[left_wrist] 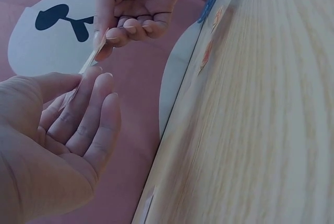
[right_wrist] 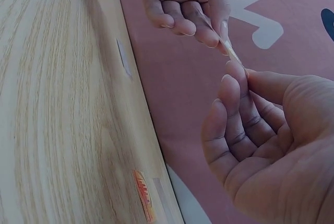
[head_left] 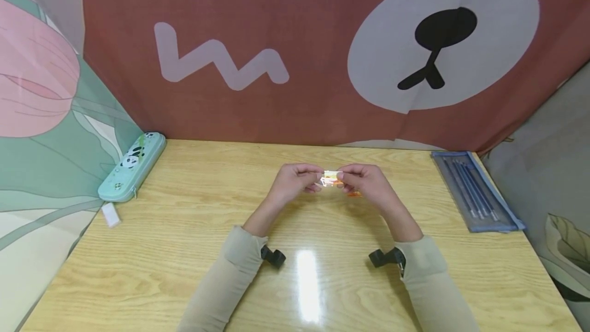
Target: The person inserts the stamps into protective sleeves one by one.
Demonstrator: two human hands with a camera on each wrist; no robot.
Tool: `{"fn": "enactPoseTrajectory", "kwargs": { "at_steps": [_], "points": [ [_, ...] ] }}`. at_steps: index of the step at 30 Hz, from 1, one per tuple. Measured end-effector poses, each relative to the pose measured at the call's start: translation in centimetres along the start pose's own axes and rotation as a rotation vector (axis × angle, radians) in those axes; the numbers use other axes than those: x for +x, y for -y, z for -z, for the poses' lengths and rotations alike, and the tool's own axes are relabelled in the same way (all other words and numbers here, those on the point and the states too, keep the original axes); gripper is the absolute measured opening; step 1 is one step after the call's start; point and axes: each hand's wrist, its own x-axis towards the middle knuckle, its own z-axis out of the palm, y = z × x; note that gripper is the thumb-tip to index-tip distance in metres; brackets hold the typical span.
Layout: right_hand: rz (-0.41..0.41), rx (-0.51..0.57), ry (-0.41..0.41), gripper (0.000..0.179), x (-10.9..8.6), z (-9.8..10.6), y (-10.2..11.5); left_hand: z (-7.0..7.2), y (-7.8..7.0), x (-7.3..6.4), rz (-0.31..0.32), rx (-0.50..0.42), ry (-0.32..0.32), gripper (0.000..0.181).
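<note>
The left hand (head_left: 291, 181) and the right hand (head_left: 370, 184) are up in front of the person, close together but not touching, and both are pinching the same small flat piece (head_left: 330, 178). It is in the gap between the two hands, held up off the table (head_left: 152, 260), with one end in each hand. Each thumb presses it against a finger, and the other fingers are loosely bent. The piece looks pale and orange, but it shines so much that I cannot tell what is on it. Just under the right hand, an orange piece (right_wrist: 143, 197) lies on the table, and a pale slip (right_wrist: 124, 58) lies below the left hand. Well to the left of the left hand is a mint green case (head_left: 131, 168) with pandas on it, and a little white block (head_left: 110, 214) sits by its near end. Well to the right of the right hand is a see-through blue pouch (head_left: 484, 225) with pencils (head_left: 475, 186) inside
</note>
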Motion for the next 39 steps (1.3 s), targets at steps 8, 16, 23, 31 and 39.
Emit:
{"fn": "enactPoseTrajectory", "kwargs": {
  "at_steps": [8,16,23,31,39],
  "points": [
    [-0.008,-0.003,0.009,0.034,-0.05,-0.13,-0.13,0.05,0.04,-0.03,0.025,-0.009,0.027,0.024],
    [0.002,-0.011,-0.002,0.034,-0.17,0.03,-0.24,0.55,0.23,-0.26,-0.113,0.231,0.039,0.053],
    [0.020,-0.042,-0.026,0.035,-0.13,0.14,-0.13,0.88,-0.24,-0.42,-0.346,0.589,0.016,0.061],
    [-0.012,-0.023,-0.018,0.034,-0.20,0.29,-0.17,0.77,-0.46,-0.64,-0.387,0.724,0.004,0.048],
    [0.017,0.000,-0.018,0.036,-0.18,0.42,-0.15,0.76,-0.32,-0.54,-0.411,0.749,-0.006,0.043]
  ]
}}
